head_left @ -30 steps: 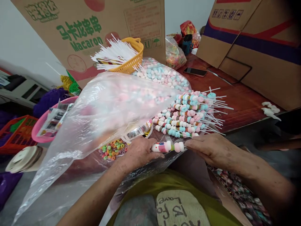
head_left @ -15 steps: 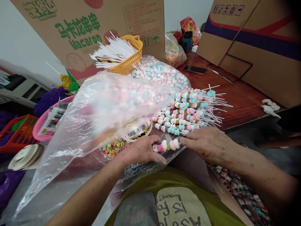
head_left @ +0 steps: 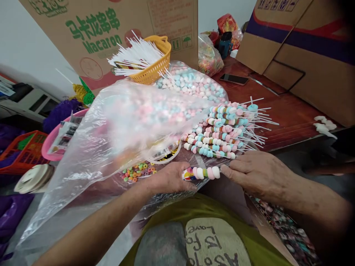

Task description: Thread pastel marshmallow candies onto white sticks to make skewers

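My left hand (head_left: 170, 179) is closed around the left end of a marshmallow skewer (head_left: 205, 173), where a colourful printed piece shows between thumb and fingers. Pink and white marshmallows with a green ring between them run to the right. At the skewer's right end my right hand (head_left: 255, 173) has its fingers together, the tips right by the last white marshmallow; any stick there is hidden. Just beyond both hands lies a pile of finished marshmallow skewers (head_left: 222, 136), their white sticks pointing right. Small coloured candy rings (head_left: 137, 171) lie beyond my left wrist.
A large clear bag of marshmallows (head_left: 191, 83) covers the middle of the table. Behind it are a yellow basket (head_left: 155, 68) of white sticks and a Macaron carton (head_left: 94, 44). A phone (head_left: 234, 79) lies near another carton (head_left: 302, 55). A round tub (head_left: 166, 159) sits under the plastic.
The marshmallow skewer and my right hand have shifted slightly right in view. More of the marshmallow row shows beyond my left hand, and its fingers have closed further on the printed end.
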### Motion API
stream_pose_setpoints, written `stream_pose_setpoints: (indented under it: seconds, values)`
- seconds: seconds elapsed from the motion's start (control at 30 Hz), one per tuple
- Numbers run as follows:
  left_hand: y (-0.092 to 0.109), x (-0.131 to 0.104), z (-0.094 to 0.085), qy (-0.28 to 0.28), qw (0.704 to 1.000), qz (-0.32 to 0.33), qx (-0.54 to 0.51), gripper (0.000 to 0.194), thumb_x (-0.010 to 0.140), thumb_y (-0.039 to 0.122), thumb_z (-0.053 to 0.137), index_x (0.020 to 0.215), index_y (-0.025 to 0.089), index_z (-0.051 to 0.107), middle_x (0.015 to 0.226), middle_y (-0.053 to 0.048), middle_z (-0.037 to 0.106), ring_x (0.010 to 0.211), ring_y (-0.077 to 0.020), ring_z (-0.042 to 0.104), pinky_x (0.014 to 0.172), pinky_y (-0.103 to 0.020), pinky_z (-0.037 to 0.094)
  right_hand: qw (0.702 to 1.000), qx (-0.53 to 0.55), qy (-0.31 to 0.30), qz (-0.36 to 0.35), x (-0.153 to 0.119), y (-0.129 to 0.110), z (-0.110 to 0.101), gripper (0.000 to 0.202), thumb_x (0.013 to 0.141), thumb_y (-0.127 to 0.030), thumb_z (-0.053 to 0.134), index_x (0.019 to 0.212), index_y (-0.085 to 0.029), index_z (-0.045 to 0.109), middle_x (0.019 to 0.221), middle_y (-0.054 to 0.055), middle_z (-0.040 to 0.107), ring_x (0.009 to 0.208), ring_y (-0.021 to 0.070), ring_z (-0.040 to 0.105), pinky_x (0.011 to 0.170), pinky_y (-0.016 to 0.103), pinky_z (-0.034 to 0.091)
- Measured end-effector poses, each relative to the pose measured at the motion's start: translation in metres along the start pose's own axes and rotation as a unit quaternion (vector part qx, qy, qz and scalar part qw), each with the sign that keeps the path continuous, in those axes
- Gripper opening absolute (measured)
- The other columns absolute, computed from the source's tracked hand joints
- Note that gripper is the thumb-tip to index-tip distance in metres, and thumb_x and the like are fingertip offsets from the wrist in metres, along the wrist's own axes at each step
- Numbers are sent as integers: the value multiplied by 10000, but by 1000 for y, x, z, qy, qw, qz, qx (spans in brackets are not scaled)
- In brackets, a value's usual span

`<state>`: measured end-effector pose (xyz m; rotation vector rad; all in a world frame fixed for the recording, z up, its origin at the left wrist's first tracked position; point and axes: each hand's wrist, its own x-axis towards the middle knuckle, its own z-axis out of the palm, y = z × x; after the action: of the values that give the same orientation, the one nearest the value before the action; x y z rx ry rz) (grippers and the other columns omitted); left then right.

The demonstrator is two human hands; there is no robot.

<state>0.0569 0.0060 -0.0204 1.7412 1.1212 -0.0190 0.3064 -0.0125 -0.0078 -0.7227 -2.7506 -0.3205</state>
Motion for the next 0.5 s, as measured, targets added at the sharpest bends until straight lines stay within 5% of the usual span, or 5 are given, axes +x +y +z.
stream_pose_setpoints:
  seconds: [0.07, 0.13, 0.27, 0.33, 0.5]
  values:
    - [6, -3, 1, 127, 974, 11, 190, 237, 696, 380, 650, 745, 174, 543, 651, 14, 556, 628, -159, 533, 568, -259, 365, 999, 6, -36, 26, -3, -1, 1, 221, 798, -30, 418, 845, -170, 582, 593, -5, 538, 524, 133, 417, 544, 300, 195]
    - [7, -6, 3, 222, 908, 49, 351, 140, 750, 305, 586, 737, 169, 561, 646, -20, 582, 642, -190, 557, 612, -299, 367, 996, 29, -72, 46, -5, -1, 2, 235, 754, -24, 421, 823, -184, 579, 587, -7, 540, 499, 128, 403, 526, 294, 156]
    - [-3, -10, 3, 335, 792, 108, 499, 78, 748, 200, 542, 690, 161, 576, 595, -53, 589, 622, -217, 567, 636, -347, 352, 985, 87, -131, 76, -4, 1, 1, 240, 714, -42, 434, 829, -194, 580, 616, -5, 560, 484, 121, 398, 511, 280, 128]
    - [-8, -11, 2, 337, 788, 107, 503, 90, 745, 226, 552, 699, 156, 585, 592, -59, 597, 607, -216, 567, 625, -348, 345, 982, 109, -128, 81, -3, 1, -1, 227, 735, -59, 430, 832, -196, 583, 619, -6, 559, 489, 118, 401, 504, 275, 142]
    - [-7, -6, 5, 233, 858, 87, 450, 277, 787, 427, 542, 763, 155, 591, 659, -62, 623, 659, -215, 577, 670, -337, 352, 996, 63, -21, 62, 3, 0, -2, 239, 798, -60, 386, 795, -189, 587, 588, -3, 526, 511, 128, 389, 513, 289, 189]
